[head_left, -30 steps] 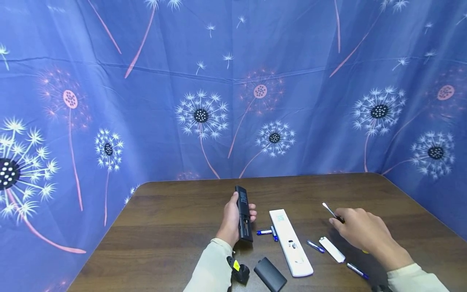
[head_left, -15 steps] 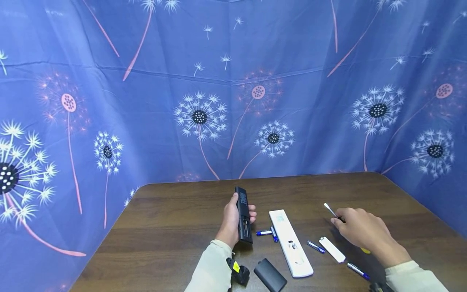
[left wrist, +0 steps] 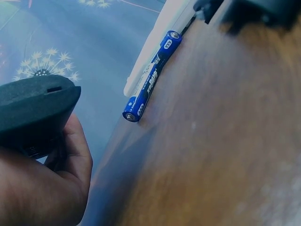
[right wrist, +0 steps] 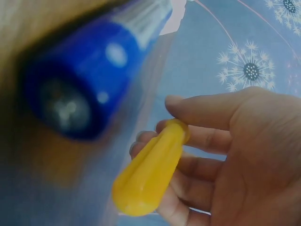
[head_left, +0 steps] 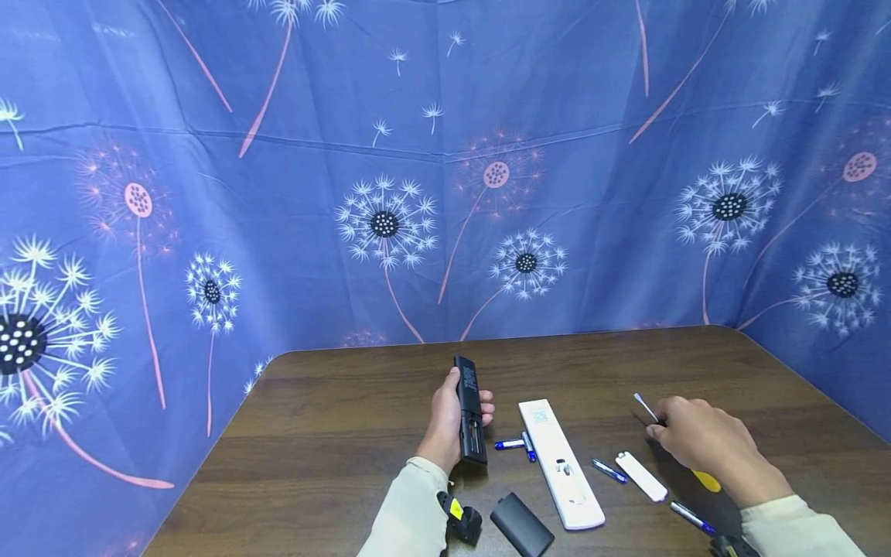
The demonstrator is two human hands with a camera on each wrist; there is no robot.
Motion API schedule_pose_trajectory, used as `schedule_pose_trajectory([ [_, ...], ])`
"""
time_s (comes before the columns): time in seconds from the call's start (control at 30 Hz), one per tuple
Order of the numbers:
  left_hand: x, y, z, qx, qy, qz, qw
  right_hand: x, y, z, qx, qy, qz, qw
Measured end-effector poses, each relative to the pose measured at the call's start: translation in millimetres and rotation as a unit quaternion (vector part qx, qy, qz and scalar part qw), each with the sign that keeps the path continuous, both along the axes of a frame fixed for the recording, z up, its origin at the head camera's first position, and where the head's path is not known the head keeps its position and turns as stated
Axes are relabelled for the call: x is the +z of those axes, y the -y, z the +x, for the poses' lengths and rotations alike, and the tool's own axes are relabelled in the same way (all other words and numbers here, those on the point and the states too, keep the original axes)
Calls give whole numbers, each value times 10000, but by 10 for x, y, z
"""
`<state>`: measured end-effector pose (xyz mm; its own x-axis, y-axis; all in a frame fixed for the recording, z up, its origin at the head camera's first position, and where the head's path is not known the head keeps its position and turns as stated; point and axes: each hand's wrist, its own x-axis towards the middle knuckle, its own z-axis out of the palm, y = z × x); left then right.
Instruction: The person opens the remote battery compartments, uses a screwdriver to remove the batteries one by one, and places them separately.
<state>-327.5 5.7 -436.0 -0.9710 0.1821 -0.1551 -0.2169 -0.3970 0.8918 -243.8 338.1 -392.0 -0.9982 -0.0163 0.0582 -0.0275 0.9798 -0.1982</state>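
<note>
My left hand [head_left: 443,418] grips a black remote control [head_left: 471,410], back side up, its battery compartment uncovered at the near end. In the left wrist view, the end of this remote [left wrist: 37,106] rises above the palm. Over the right side of the table, my right hand [head_left: 710,441] holds a screwdriver [right wrist: 150,169] by the neck of its yellow handle, between thumb and fingers. Its metal shaft [head_left: 645,405] points away to the far left. A white remote control [head_left: 560,464] lies between the hands. Beside it are a black cover [head_left: 522,526] and a white cover [head_left: 641,476].
Two blue-and-white batteries [head_left: 510,445] lie left of the white remote. Another battery [head_left: 609,470] lies to its right, and one more battery [head_left: 692,518] is nearer the right sleeve. A blue dandelion-print curtain [head_left: 445,193] hangs behind the wooden table [head_left: 334,449].
My right hand has shifted slightly to the right, and more of the yellow handle shows beneath it. The left hand keeps its grip on the black remote control.
</note>
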Motion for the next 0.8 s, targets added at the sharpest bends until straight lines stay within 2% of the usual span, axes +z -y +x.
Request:
schedule_pose_trajectory([
  [0.23, 22, 4, 3, -18, 91, 20, 10000, 7, -22, -14, -120, 197, -78, 9997],
  [0.6, 69, -14, -12, 37, 21, 40, 10000, 32, -104, -43, -241, 392, -115, 9989],
  [0.8, 29, 7, 21, 28, -32, -39, 10000, -24, -143, -19, -234, 498, -162, 9984],
])
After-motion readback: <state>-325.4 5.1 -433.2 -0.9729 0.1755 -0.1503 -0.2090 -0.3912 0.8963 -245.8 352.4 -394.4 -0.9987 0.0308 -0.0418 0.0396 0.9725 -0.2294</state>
